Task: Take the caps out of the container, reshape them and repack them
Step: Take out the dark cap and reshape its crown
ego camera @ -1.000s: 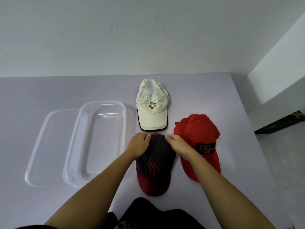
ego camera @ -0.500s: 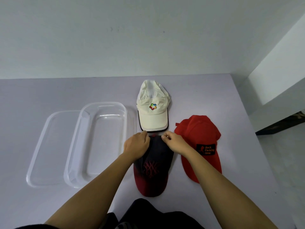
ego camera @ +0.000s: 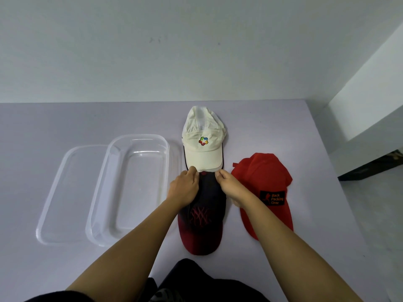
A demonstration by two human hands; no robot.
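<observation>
My left grip (ego camera: 184, 188) and right grip (ego camera: 229, 185) both pinch the far edge of the crown of the dark cap (ego camera: 202, 219), fingers curled into the fabric. That cap lies flat on the surface (ego camera: 65, 123) just right of the clear container (ego camera: 139, 137), its red brim toward me. The white cap (ego camera: 204, 136) sits right of the container's far end. The red cap (ego camera: 266, 177) lies farther right of the container. The lid (ego camera: 63, 192) overlaps the container's left side.

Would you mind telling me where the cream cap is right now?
The cream cap lies centre-frame in the head view, just beyond the dark cap, right of the clear container.
</observation>
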